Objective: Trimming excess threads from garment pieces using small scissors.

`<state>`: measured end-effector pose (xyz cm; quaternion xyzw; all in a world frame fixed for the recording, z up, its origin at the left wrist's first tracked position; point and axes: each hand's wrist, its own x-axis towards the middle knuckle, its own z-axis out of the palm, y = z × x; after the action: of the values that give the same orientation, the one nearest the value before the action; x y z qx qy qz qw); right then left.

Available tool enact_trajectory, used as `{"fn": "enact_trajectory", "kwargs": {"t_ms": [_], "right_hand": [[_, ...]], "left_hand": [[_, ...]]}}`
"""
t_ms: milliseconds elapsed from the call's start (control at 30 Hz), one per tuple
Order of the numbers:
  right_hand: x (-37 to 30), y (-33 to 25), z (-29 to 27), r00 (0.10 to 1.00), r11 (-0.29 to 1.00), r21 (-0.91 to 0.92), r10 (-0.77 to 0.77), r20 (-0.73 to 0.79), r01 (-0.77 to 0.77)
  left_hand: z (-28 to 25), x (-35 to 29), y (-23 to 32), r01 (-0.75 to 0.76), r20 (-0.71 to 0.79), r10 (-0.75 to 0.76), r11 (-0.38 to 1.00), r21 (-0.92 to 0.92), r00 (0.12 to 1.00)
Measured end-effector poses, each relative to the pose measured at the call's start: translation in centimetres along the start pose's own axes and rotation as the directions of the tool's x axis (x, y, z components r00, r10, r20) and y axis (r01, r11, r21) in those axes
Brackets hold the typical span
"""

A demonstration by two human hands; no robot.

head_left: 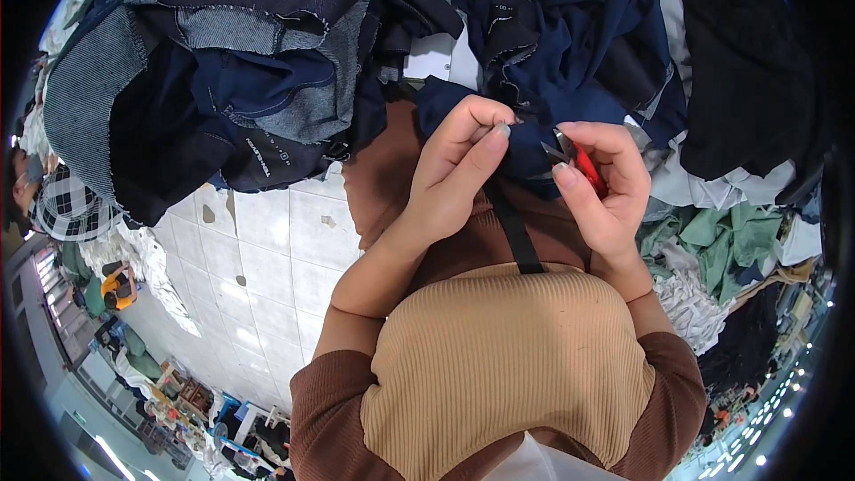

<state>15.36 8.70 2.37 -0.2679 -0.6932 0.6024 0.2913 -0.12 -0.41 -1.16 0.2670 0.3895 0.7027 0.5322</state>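
Note:
Held in my right hand (pixel 614 183) is a small pair of red-handled thread snips (pixel 588 169), its metal blades toward my left hand. My left hand (pixel 463 165) is closed in a pinch, thumb against forefinger. A tiny dark bit shows at those fingertips, too small to name. Beneath and beyond both hands lies a dark navy garment (pixel 579 27), crumpled, with pale stitching and frayed edges. Part of it hangs toward my lap. Whether my left fingers grip its cloth cannot be made out.
Dark denim-like pieces (pixel 258 36) with grey undersides are heaped at the left. Black cloth (pixel 748 80) lies at the right, above green cloth (pixel 726 240) and white scraps (pixel 690 303). A person in orange (pixel 118 287) is far off over the tiled floor (pixel 258 249).

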Motion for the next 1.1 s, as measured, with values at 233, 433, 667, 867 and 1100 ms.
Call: {"fn": "enact_trajectory", "kwargs": {"t_ms": [233,433,667,867,1100], "right_hand": [[0.8,-0.6,0.1,0.977,0.953,-0.234,-0.211,-0.046,0.194],[1.0,-1.4,-0.2,0.957,0.878,-0.400,-0.289,-0.009,0.261],[1.2,-1.2,-0.1,0.942,0.847,-0.439,-0.334,0.001,0.301],[1.3,-1.1,-0.2,0.942,0.845,-0.439,-0.336,0.010,0.306],[1.4,-1.0,-0.3,0.941,0.847,-0.429,-0.339,0.023,0.315]], "left_hand": [[0.5,0.0,0.2,-0.047,-0.037,0.050,0.995,0.087,0.998],[0.5,-0.1,0.3,-0.002,-0.098,0.033,0.951,0.308,0.995],[0.4,0.1,0.3,-0.160,-0.072,0.223,0.856,0.491,0.972],[0.5,0.1,0.4,-0.160,-0.085,0.230,0.855,0.493,0.970],[0.7,0.1,0.8,-0.128,-0.088,0.204,0.841,0.526,0.975]]}}
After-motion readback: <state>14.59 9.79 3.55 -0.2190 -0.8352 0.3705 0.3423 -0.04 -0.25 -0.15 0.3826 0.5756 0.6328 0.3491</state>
